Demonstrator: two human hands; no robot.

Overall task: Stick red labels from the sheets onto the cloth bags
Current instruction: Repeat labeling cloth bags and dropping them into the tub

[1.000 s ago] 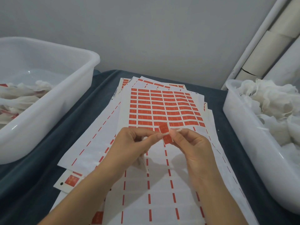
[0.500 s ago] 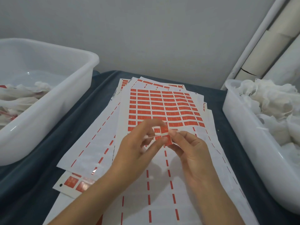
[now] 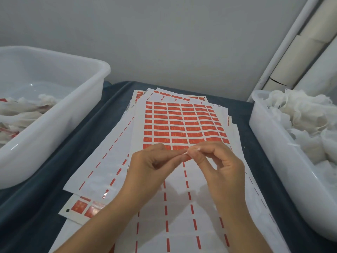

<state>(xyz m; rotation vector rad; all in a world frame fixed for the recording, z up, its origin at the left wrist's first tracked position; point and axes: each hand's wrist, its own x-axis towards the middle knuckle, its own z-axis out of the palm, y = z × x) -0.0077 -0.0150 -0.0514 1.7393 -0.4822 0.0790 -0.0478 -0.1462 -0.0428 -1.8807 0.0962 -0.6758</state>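
Whatever the hands [image 3: 187,161] pinch is too small to tell.

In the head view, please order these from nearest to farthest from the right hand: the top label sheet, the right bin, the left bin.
Measured from the right hand:
1. Top label sheet: directly under the hand, in the middle of the table.
2. Right bin: beside the hand on the right, holding white cloth bags.
3. Left bin: across the sheets, beyond the left hand.

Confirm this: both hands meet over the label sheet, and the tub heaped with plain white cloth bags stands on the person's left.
Not quite. In the head view the tub heaped with plain white cloth bags stands on the person's right. Both hands, left hand and right hand, do meet over the label sheet.
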